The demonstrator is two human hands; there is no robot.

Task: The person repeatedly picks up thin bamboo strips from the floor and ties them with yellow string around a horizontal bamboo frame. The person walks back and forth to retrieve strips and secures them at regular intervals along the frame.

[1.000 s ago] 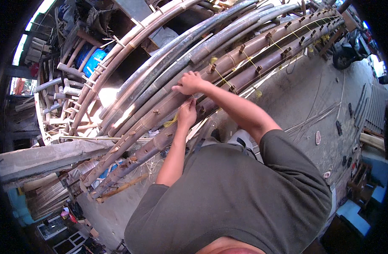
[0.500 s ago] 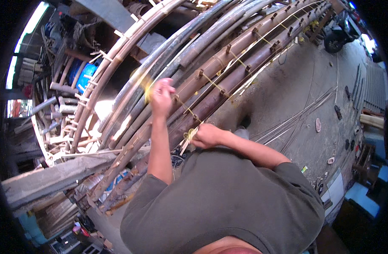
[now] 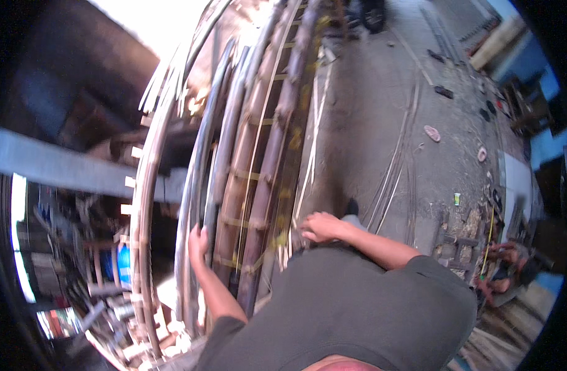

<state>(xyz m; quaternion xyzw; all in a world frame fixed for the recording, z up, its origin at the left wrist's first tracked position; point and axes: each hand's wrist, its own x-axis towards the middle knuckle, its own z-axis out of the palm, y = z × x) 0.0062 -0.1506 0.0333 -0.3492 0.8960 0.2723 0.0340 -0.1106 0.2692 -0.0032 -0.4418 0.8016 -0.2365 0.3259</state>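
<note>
My left hand (image 3: 198,243) is raised over the bundled poles, its fingers drawn together; anything in them is too blurred to make out. Close by it run grey bamboo poles (image 3: 223,148). My right hand (image 3: 321,227) is bent inward in front of my shirt, fingers curled, next to some pale split strips (image 3: 285,252); what it holds, if anything, is hidden. Between and ahead of my hands lie two long brown bamboo poles, the left one (image 3: 239,191) and the darker right one (image 3: 262,198), side by side. Short yellow ties (image 3: 246,175) cross the gap between them.
On the left stands a curved pole with short pegs (image 3: 145,204), near a blue container (image 3: 124,264). Thin rods (image 3: 395,167) and slippers (image 3: 432,133) lie on the floor at right. Another person (image 3: 512,269) crouches at the lower right.
My view has swung right, so the poles now run more upright. My left hand has come down and back from its raised position. The yellow twine seen at both hands no longer shows clearly there.
</note>
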